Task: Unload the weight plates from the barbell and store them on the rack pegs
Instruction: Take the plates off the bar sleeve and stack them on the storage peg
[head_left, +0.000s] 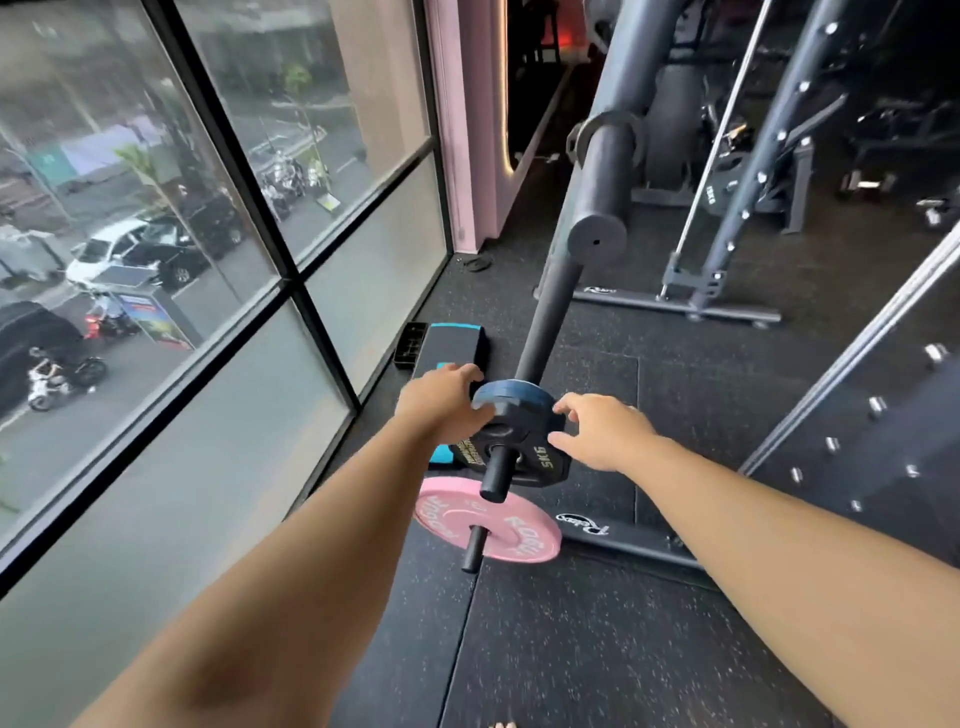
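Fingers of my left hand curl round the black plate on its peg; my right hand touches the opposite rim, fingers loosely spread.

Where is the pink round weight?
In the head view, the pink plate sits low in the middle, on a short black peg, just below the black 5 kg plate.

The left grip covers the left rim of the black plate and part of its gold lettering; the pink plate has its top edge hidden behind it.
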